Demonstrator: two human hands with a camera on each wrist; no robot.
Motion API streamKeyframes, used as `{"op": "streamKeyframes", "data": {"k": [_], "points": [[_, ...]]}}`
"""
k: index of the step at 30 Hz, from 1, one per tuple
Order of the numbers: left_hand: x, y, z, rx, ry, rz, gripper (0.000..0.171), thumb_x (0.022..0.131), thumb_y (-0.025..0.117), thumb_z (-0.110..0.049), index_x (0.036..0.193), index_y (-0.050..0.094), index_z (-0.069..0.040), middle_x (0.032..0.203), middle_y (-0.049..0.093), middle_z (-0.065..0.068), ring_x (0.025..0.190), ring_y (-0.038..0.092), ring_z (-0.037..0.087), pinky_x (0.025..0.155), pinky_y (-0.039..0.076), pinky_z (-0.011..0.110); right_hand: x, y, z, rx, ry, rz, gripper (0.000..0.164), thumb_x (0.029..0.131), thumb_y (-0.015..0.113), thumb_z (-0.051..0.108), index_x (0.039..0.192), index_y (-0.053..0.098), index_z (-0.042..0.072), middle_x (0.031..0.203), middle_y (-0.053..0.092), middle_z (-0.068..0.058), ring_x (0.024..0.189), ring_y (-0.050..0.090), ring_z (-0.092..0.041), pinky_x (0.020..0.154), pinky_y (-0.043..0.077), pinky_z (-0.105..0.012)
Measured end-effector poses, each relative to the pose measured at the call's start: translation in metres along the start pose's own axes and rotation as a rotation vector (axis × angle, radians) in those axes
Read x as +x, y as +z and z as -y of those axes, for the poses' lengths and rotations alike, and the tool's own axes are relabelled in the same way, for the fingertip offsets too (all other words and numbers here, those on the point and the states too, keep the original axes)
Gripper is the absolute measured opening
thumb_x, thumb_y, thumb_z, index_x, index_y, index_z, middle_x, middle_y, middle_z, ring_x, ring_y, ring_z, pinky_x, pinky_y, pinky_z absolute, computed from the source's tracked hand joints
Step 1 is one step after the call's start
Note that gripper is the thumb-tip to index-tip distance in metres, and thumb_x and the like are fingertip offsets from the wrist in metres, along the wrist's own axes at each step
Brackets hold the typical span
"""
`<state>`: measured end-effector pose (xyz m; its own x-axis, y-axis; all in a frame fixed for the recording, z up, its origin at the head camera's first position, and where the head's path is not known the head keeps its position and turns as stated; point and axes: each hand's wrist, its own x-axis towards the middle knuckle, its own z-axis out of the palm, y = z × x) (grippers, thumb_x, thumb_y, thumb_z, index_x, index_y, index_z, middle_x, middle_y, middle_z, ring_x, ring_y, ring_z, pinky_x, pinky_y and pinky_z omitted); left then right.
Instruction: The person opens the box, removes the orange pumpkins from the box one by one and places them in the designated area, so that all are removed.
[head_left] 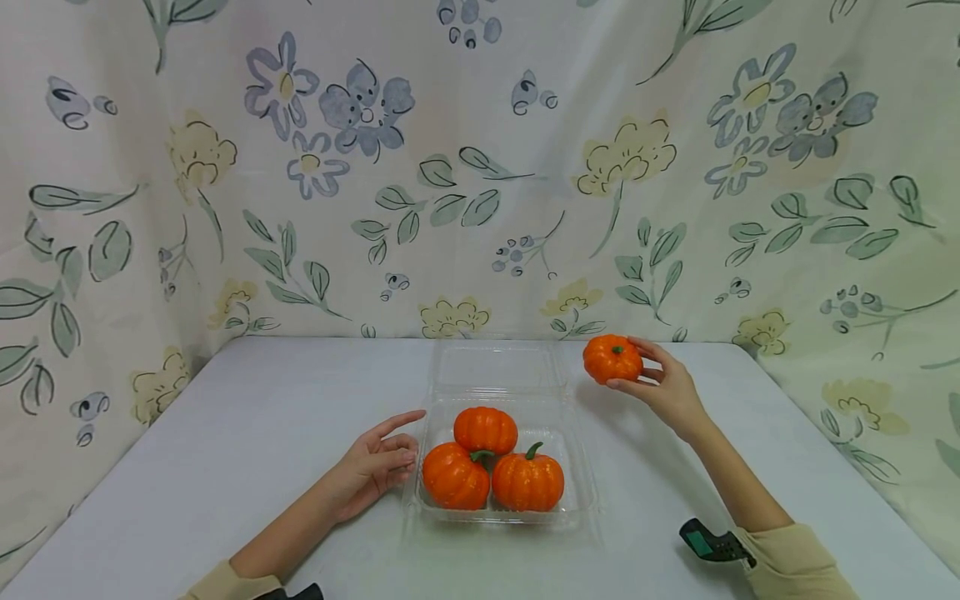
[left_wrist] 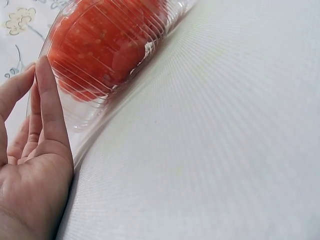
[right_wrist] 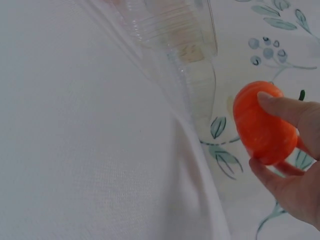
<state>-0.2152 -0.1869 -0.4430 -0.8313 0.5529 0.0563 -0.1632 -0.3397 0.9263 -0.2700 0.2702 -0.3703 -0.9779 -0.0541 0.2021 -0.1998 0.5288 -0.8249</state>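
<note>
Right fingers [right_wrist: 282, 106]: curled round one pumpkin [head_left: 611, 359], which I hold aloft beyond the right side of the box [head_left: 510, 517]. Left fingers [left_wrist: 50, 102]: loosely extended, gripping nothing; I have them touching the box's left side. Three pumpkins [head_left: 528, 483]: inside the box. Lid [head_left: 498, 367]: clear, open, behind the box. Table [head_left: 300, 400]: white, beneath the box. Floral cloth [head_left: 450, 208]: hung behind the box.

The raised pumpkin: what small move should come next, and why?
Perhaps the right hand should bring the held pumpkin over the clear container: its lid lies open, three pumpkins sit inside, and the back-right corner looks free.
</note>
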Motion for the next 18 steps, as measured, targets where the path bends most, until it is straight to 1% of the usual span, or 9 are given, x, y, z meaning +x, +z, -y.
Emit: {"op": "streamKeyframes", "data": {"k": [2,5,11,15,18], "points": [[0.000,0.000,0.000,0.002,-0.001,-0.001,0.053,0.106,0.057,0.001,0.155,0.046,-0.016,0.103,0.066,-0.004,0.085,0.067,0.006,0.084,0.060,0.019,0.000,0.001,-0.001,-0.013,0.005,-0.004,0.080,0.096,0.080,0.019,0.162,0.036,0.003,0.159,0.039,-0.031,0.132,0.054,-0.053,0.091,0.060,-0.023],[0.000,0.000,0.000,0.003,-0.005,-0.004,0.053,0.106,0.058,0.000,0.155,0.045,-0.016,0.103,0.066,-0.004,0.085,0.067,0.006,0.084,0.060,0.019,0.000,0.001,-0.003,-0.028,0.012,-0.008,0.080,0.096,0.080,0.019,0.161,0.036,0.003,0.159,0.040,-0.031,0.132,0.054,-0.053,0.097,0.060,-0.033],[0.000,0.000,0.000,0.007,-0.005,-0.003,0.054,0.106,0.058,0.000,0.155,0.045,-0.015,0.103,0.066,-0.004,0.085,0.067,0.006,0.084,0.060,0.019,0.001,0.001,-0.010,-0.044,0.018,-0.017,0.081,0.096,0.080,0.020,0.162,0.036,0.002,0.159,0.040,-0.031,0.131,0.056,-0.052,0.106,0.055,-0.051],[0.000,0.000,0.000,0.008,0.001,0.001,0.053,0.106,0.057,0.001,0.155,0.045,-0.015,0.103,0.066,-0.004,0.085,0.067,0.006,0.084,0.060,0.019,0.002,0.002,-0.015,-0.041,0.024,-0.017,0.081,0.096,0.080,0.020,0.161,0.036,0.002,0.159,0.041,-0.031,0.130,0.057,-0.052,0.108,0.052,-0.058],[0.000,0.000,0.000,0.008,0.003,0.004,0.053,0.106,0.057,0.001,0.155,0.045,-0.015,0.103,0.066,-0.004,0.085,0.067,0.005,0.084,0.060,0.019,0.003,0.003,-0.018,-0.042,0.030,-0.018,0.080,0.096,0.080,0.020,0.161,0.037,0.002,0.158,0.041,-0.032,0.131,0.056,-0.052,0.110,0.049,-0.060]]}}
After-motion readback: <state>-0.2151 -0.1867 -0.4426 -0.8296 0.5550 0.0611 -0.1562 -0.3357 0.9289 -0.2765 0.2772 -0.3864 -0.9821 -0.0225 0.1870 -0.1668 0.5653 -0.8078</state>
